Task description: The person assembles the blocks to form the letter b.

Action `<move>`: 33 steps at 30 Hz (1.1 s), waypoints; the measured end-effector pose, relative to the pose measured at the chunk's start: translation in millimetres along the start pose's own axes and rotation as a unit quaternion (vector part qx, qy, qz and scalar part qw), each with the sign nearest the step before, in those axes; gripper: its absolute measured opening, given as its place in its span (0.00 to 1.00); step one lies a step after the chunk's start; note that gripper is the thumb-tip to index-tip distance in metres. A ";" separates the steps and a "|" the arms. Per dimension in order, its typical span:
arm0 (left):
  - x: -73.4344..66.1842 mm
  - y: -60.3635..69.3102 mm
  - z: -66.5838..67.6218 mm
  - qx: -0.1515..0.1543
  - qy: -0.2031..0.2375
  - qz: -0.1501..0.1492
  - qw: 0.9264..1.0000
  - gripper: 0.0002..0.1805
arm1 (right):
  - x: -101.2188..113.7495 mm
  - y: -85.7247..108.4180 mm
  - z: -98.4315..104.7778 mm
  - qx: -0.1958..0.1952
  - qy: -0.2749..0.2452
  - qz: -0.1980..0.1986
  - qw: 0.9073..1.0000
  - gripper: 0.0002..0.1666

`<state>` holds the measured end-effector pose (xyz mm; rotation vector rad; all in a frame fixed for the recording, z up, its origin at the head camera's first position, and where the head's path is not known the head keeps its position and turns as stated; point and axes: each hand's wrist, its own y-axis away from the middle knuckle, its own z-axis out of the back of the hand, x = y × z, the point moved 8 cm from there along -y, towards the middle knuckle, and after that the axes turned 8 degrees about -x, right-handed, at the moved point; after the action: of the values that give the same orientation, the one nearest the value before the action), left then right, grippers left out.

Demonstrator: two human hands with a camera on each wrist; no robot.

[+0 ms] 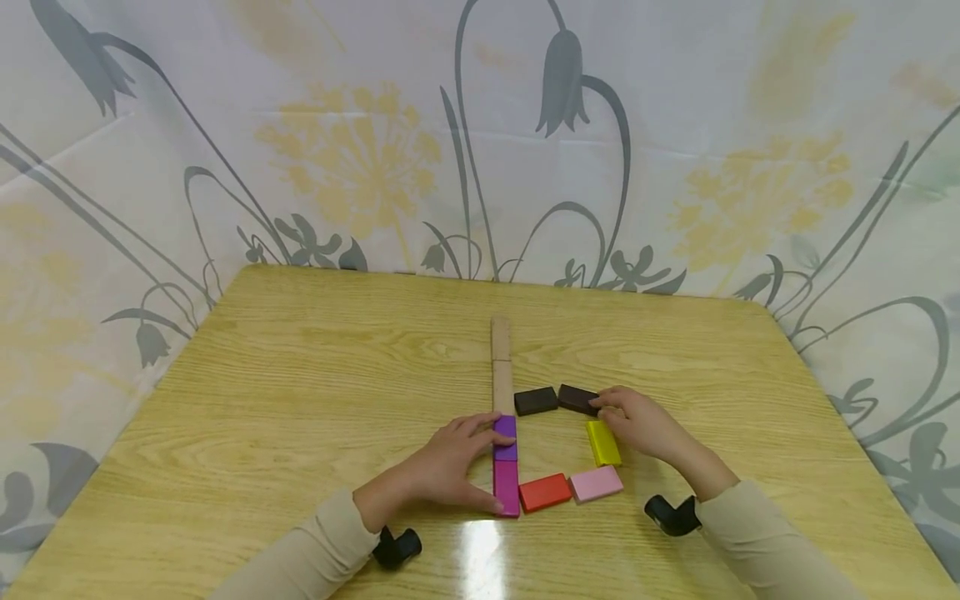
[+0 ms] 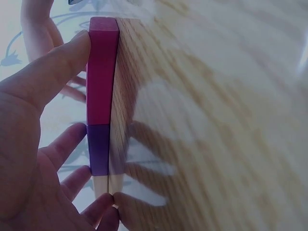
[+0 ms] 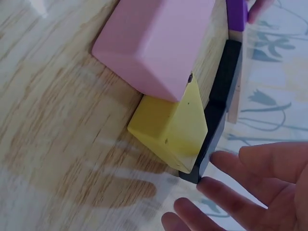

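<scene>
A straight column of wooden blocks runs up the table: two plain wood blocks point(image 1: 501, 383), then a purple block point(image 1: 506, 450), then a magenta block point(image 2: 101, 77) nearest me. My left hand point(image 1: 446, 467) lies along its left side, thumb touching the magenta block and spread fingertips touching the purple one. On the right, two black blocks point(image 1: 536, 401), a yellow block point(image 1: 604, 443), a pink block point(image 1: 597, 483) and a red block point(image 1: 545, 492) form a loop against the column. My right hand point(image 1: 641, 425) touches the outer end of the right black block point(image 1: 576, 398) with its fingertips.
The wood-grain table point(image 1: 337, 358) is bordered by a floral cloth point(image 1: 360, 167) at the back and sides. Black wrist mounts point(image 1: 397, 548) hang under both sleeves, close to the tabletop. A bright reflection lies near the front.
</scene>
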<state>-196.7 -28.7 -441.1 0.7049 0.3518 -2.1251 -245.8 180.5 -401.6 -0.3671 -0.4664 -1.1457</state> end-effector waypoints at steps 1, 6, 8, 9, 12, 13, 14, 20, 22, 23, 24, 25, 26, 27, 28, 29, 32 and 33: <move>-0.3 0.0 0.0 0.000 -0.002 -0.001 1.000 0.44 | -0.3 -0.1 -0.8 0.003 0.000 -0.001 1.000 0.15; -1.1 -0.5 0.5 -0.001 -0.008 -0.002 1.000 0.45 | -1.1 1.2 -2.0 0.008 -0.002 -0.005 1.000 0.15; -1.0 -0.5 0.5 -0.001 -0.008 -0.002 1.000 0.45 | -0.5 2.0 -2.0 0.009 -0.003 -0.004 1.000 0.15; -1.0 -0.6 0.5 -0.001 -0.008 -0.002 1.000 0.45 | -0.2 2.6 -2.1 0.010 -0.003 -0.005 1.000 0.15; -0.9 -0.5 0.5 0.000 -0.006 -0.001 1.000 0.45 | 0.7 4.4 -2.6 0.010 -0.007 -0.007 1.000 0.14; -0.9 -0.5 0.5 0.000 -0.006 -0.001 1.000 0.45 | 0.8 5.0 -3.0 0.010 -0.008 -0.008 1.000 0.14; -0.9 -0.5 0.5 0.000 -0.005 -0.001 1.000 0.45 | 0.8 5.7 -3.2 0.010 -0.011 -0.011 1.000 0.14; 0.1 -0.7 0.0 0.001 -0.008 -0.002 1.000 0.45 | 0.3 8.3 -2.7 0.004 -0.025 -0.011 1.000 0.15; 0.3 -0.6 0.4 0.001 -0.008 -0.002 1.000 0.45 | 0.5 8.7 -0.4 -0.008 -0.037 -0.006 0.999 0.15; 0.3 -0.6 0.5 0.001 -0.008 -0.003 1.000 0.45 | -0.2 9.1 1.6 -0.018 -0.043 -0.006 0.999 0.16; 0.4 -0.7 0.6 0.002 -0.006 -0.002 1.000 0.45 | -1.0 9.8 4.1 -0.030 -0.048 -0.006 0.998 0.16; 0.4 -0.9 0.6 0.002 -0.003 -0.002 1.000 0.45 | -2.2 10.8 7.1 -0.043 -0.052 -0.007 0.998 0.17; 0.2 -1.1 0.7 0.003 0.000 -0.002 1.000 0.45 | -3.6 12.2 10.8 -0.058 -0.055 -0.008 0.997 0.18; 0.3 -1.4 0.8 0.002 0.004 -0.002 1.000 0.45 | -5.3 13.8 15.1 -0.073 -0.057 -0.011 0.996 0.20; 0.8 -1.5 0.8 0.001 0.009 -0.001 1.000 0.44 | -7.4 15.5 19.1 -0.087 -0.057 -0.015 0.994 0.21; 1.5 -1.4 1.0 -0.001 0.020 0.002 1.000 0.44 | -9.6 17.3 23.0 -0.098 -0.055 -0.019 0.993 0.23; 2.6 -0.7 2.5 -0.009 0.050 0.005 0.999 0.43 | -15.3 24.0 36.1 -0.125 -0.049 -0.029 0.991 0.28; 3.2 -0.1 3.4 -0.012 0.061 0.007 0.998 0.43 | -17.2 26.9 40.6 -0.131 -0.049 -0.034 0.990 0.29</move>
<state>-199.5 -32.3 -440.3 0.8232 0.4381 -2.0664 -233.3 224.4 -377.4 -0.6428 -0.4171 -1.2624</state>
